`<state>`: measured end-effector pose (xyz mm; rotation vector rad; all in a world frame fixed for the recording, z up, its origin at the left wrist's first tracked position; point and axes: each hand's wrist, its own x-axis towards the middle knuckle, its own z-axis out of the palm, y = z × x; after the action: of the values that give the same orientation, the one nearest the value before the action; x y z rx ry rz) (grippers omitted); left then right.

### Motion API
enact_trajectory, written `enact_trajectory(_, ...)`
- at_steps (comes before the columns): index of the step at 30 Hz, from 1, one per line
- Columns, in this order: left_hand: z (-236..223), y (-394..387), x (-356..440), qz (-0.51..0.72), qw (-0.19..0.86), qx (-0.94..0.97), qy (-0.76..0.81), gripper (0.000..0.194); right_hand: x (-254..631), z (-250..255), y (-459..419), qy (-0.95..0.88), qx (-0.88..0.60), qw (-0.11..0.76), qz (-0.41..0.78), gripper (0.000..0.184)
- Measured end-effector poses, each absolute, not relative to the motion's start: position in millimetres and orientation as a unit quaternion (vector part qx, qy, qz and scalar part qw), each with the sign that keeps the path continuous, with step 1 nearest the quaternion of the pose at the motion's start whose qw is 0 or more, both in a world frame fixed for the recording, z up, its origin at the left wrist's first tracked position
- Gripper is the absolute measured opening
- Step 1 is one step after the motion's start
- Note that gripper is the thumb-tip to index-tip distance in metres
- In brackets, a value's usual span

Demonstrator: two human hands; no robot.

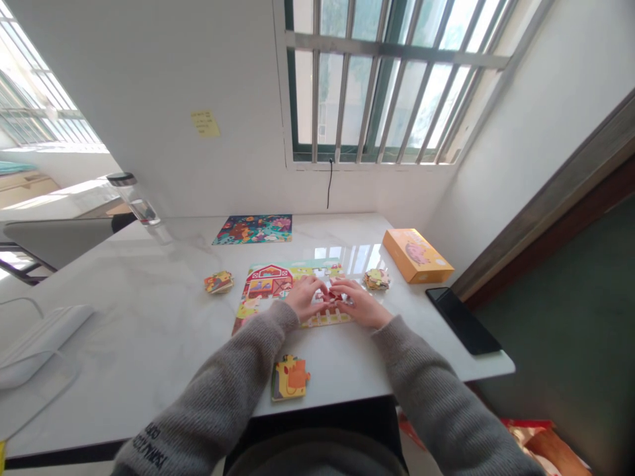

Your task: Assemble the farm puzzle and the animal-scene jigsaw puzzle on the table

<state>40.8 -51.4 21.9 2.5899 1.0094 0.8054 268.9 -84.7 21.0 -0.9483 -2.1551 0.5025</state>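
A partly assembled jigsaw puzzle [268,289] with a red barn and a white fence lies on the white table. Over its right half, my left hand [308,297] and my right hand [358,301] meet, fingers bent inward. Between the fingertips is a reddish puzzle piece [333,295], largely covered by them. Both hands are closed about this piece. A stack of puzzle pieces [378,279] sits right of my right hand. Another pile of pieces [219,282] lies left of the puzzle, and a third, yellow and orange stack [290,378] is near the front edge.
A dark, colourful picture sheet [255,229] lies at the back. An orange box [417,256] and a black phone-like slab [462,320] stand on the right. A glass bottle [135,199] is at the back left, with a whitish object [47,344] at the left edge.
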Motion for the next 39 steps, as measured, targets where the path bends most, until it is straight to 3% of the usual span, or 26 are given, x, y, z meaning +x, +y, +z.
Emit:
enact_trajectory(6, 5.4, -46.3, 44.5, 0.282, 0.122, 0.891, 0.333, 0.037, 284.2, 22.6, -88.0, -0.825, -0.391, 0.354, 0.205, 0.039)
enact_trajectory(13, 3.6, -42.7, 24.5, 0.256, 0.065, 0.891, 0.37, 0.021, 291.7, 27.3, -91.1, -0.822, -0.402, 0.342, 0.214, 0.029)
enact_trajectory(19, 8.3, -42.6, 21.2, 0.275, 0.047, 0.873, 0.4, 0.02, 287.2, 24.1, -84.3, -0.83, -0.406, 0.334, 0.185, 0.03)
enact_trajectory(26, 3.5, -28.8, 7.5, 0.272, 0.073, 0.869, 0.406, 0.024, 258.6, 33.6, -48.4, -0.873, -0.395, 0.268, 0.101, 0.021)
enact_trajectory(39, -7.7, -26.6, 4.9, 0.261, 0.051, 0.876, 0.403, 0.024, 243.8, 13.9, -24.9, -0.872, -0.399, 0.253, 0.13, 0.019)
